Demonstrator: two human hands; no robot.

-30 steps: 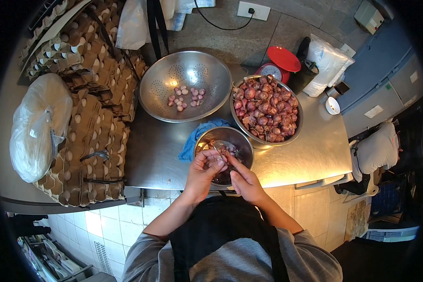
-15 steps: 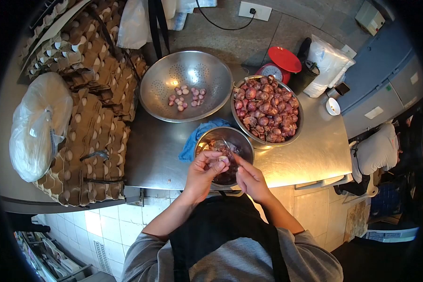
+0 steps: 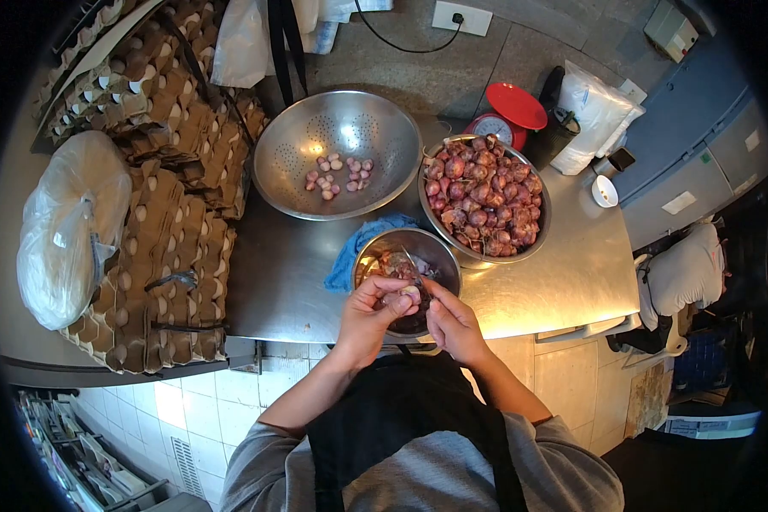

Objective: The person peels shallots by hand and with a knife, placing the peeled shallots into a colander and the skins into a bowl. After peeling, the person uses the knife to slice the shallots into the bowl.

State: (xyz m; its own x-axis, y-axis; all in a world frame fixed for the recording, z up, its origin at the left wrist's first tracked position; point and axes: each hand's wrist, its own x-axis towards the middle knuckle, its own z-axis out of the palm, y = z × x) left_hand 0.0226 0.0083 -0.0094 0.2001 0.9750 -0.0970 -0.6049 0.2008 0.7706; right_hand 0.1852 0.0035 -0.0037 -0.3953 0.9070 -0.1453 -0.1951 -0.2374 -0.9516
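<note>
Over the front steel bowl (image 3: 451, 253), my left hand (image 3: 365, 322) pinches a pale, partly peeled shallot (image 3: 412, 294) between thumb and fingers. My right hand (image 3: 456, 328) is closed round a small knife (image 3: 413, 261), its handle mostly hidden and its blade beside the shallot. Dark skins and scraps (image 3: 392, 263) lie inside the front bowl. Behind it, a steel colander (image 3: 286, 158) contains two small groups of peeled shallots (image 3: 326, 181). A wide bowl (image 3: 543, 229) heaped with unpeeled red shallots (image 3: 486, 196) stands to the right.
A blue cloth (image 3: 350, 256) lies beside the front bowl on the steel table (image 3: 554, 294). Stacked egg trays (image 3: 162, 273) and a tied plastic bag (image 3: 72, 230) fill the left side. A red scale (image 3: 517, 107) and a small white bowl (image 3: 605, 192) stand at the back right.
The knife blade has turned slightly and now points more toward the far side of the bowl. Both hands stay almost in place, with the right fingers slightly nearer the shallot.
</note>
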